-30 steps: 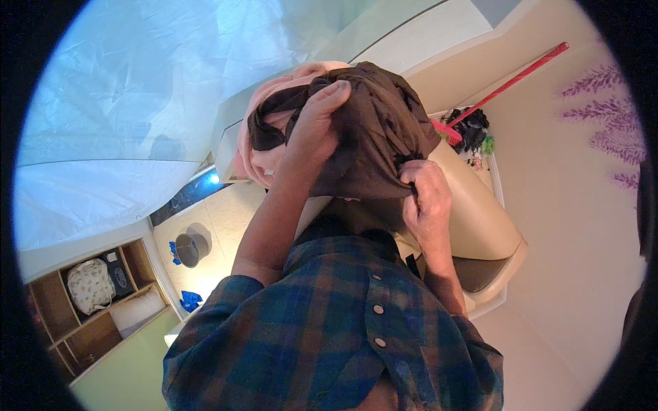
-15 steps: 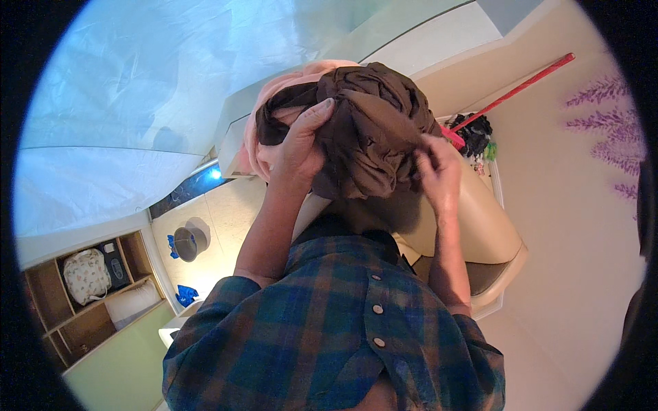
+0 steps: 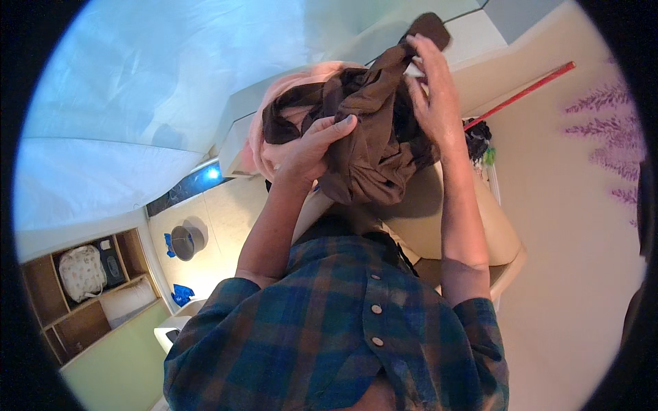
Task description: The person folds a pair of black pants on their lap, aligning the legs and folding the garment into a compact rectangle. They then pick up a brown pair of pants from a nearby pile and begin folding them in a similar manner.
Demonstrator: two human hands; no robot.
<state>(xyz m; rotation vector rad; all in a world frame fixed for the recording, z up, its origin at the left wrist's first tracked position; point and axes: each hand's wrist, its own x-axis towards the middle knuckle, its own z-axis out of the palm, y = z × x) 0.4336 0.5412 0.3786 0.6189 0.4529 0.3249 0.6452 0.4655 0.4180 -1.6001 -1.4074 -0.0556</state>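
A bunched dark brown garment (image 3: 373, 168) hangs in front of me, with loose folds and openings showing. My left hand (image 3: 308, 151) is closed on its near left side, thumb lying over the cloth. At the upper right, my right hand (image 3: 436, 99) has its fingertips on a narrow raised part of the same garment, whose end sticks out beyond the fingers. Behind and to the left of the brown cloth is a pink soft cloth (image 3: 274, 96), partly covered by it. Which kind of garment it is does not show.
A pale bluish sheet (image 3: 151, 82) spreads across the far left. Lower left are a grey bin (image 3: 186, 242) and an open shelf (image 3: 41, 293) holding a patterned bag (image 3: 82, 272). A red pole (image 3: 528, 91) leans right, near a beige rounded seat (image 3: 480, 219).
My right hand has moved up and away from me, drawing a narrow part of the brown garment upward. My left hand has shifted slightly right and stays on the cloth.
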